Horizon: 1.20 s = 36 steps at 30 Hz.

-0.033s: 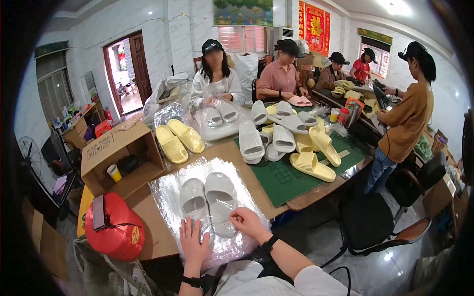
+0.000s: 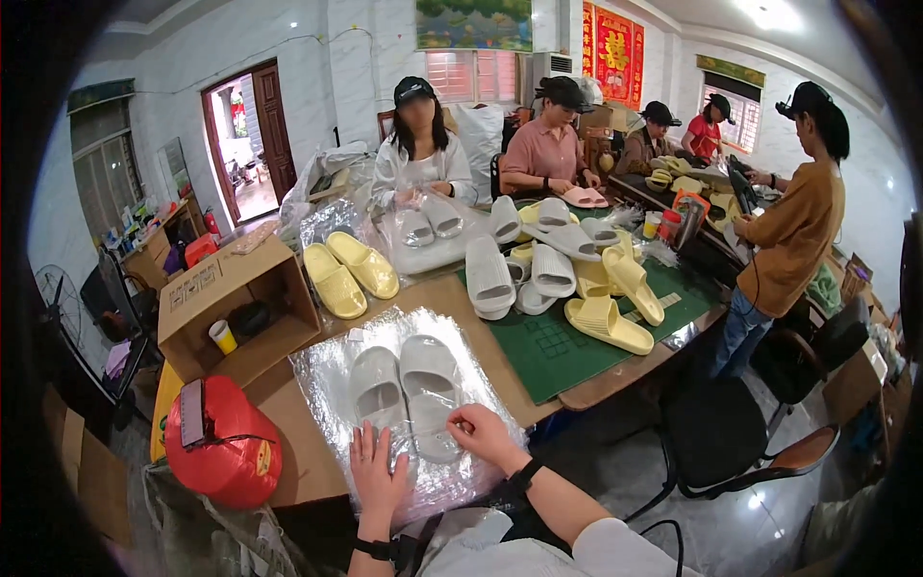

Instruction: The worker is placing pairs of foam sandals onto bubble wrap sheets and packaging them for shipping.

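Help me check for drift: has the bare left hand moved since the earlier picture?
No: the left hand shows no visible shift against the open brown cardboard box.

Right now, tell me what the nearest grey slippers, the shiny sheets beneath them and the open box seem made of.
Grey slippers: probably moulded foam or soft plastic, fairly matte, judging by their smooth, one-piece look; which, I cannot tell.
Shiny sheets: likely thin plastic film, glossy, given the wrinkles and bright glare.
Open box: apparently cardboard, dull brown, with thin, flat panels.
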{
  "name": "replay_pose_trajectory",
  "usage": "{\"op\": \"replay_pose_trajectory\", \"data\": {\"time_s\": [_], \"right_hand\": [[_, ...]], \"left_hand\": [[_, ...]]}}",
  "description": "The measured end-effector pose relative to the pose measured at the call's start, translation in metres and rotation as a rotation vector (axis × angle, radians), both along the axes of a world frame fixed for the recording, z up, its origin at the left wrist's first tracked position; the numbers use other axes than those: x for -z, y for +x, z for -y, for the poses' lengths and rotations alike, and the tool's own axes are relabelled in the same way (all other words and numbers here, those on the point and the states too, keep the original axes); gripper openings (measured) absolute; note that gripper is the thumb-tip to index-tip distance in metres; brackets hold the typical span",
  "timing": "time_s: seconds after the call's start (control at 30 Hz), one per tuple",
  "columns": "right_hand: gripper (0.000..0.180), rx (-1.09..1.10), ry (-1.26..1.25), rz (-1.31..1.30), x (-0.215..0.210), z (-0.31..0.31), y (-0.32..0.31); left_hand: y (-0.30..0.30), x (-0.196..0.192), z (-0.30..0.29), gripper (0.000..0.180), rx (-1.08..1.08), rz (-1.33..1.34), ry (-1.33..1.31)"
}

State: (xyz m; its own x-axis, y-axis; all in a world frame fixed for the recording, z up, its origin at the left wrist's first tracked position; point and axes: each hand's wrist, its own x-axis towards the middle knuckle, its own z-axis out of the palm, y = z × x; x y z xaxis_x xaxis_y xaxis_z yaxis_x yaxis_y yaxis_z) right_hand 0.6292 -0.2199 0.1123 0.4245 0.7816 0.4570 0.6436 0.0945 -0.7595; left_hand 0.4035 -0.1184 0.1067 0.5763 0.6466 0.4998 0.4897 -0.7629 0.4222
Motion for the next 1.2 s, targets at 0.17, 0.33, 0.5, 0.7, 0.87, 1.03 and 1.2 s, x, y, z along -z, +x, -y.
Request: {"op": "replay_pose_trajectory", "data": {"time_s": [0.17,0.33,0.5,0.7,0.87,1.03,1.2], "right_hand": [[0.013,0.004,-0.013,0.019,-0.001,0.0,-0.002],[0.014,0.015,-0.006,-0.022,-0.001,0.002,-0.006],[0.014,0.016,-0.015,-0.034,-0.001,0.003,-0.006],[0.013,0.013,-0.015,-0.02,-0.001,-0.001,-0.002],[0.013,0.02,-0.024,-0.007,0.003,-0.001,0.002],[0.014,0.02,-0.024,-0.024,0.003,0.0,0.001],[0.014,0.015,-0.008,-0.015,0.007,0.0,-0.001]], "left_hand": [[-0.001,0.006,-0.003,0.056,0.0,0.024,0.031],[-0.004,0.008,-0.002,0.068,0.007,0.056,-0.038],[-0.008,0.023,-0.012,0.097,-0.132,0.297,-0.214],[-0.01,0.022,-0.021,0.097,-0.167,0.064,-0.276],[-0.006,0.007,-0.02,0.095,-0.157,0.117,-0.357],[-0.013,0.001,-0.02,0.088,-0.123,0.18,-0.38],[-0.017,0.008,-0.019,0.087,0.091,0.217,-0.326]]}}
